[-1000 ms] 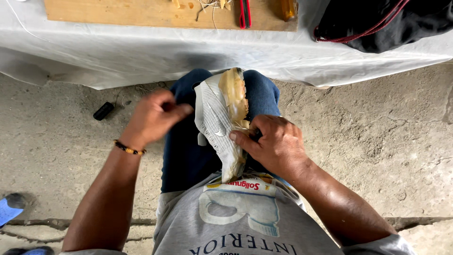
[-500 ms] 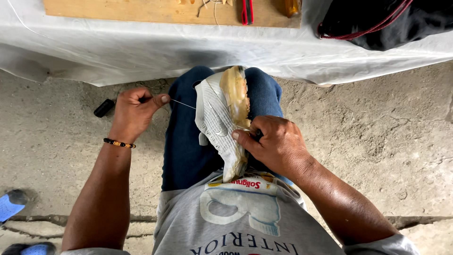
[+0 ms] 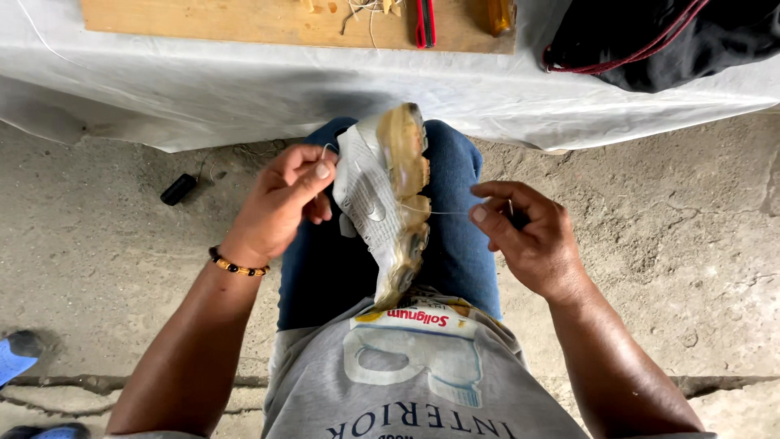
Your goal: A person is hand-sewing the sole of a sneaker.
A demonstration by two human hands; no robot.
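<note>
a worn shoe (image 3: 388,203) stands on edge between the person's knees, pale upper turned left and tan sole (image 3: 409,162) turned right, resting on the blue jeans (image 3: 455,244). the left hand (image 3: 280,203) sits just left of the shoe, thumb and forefinger pinched shut on a thin thread (image 3: 443,213) end or needle at the upper's edge; which of the two i cannot tell. the right hand (image 3: 528,240) is just right of the shoe, fingertips pinched closed on the same fine thread, which runs taut from the sole to that hand. a beaded bracelet (image 3: 236,265) circles the left wrist.

the floor (image 3: 122,260) is bare rough concrete, grey and cracked along the near edge. a small black cylinder (image 3: 178,189) lies on it to the left. on the far side a table draped in white cloth (image 3: 268,89) carries a wooden board (image 3: 268,20) with a red-handled tool (image 3: 425,20), and a black bag (image 3: 674,36) at far right.
</note>
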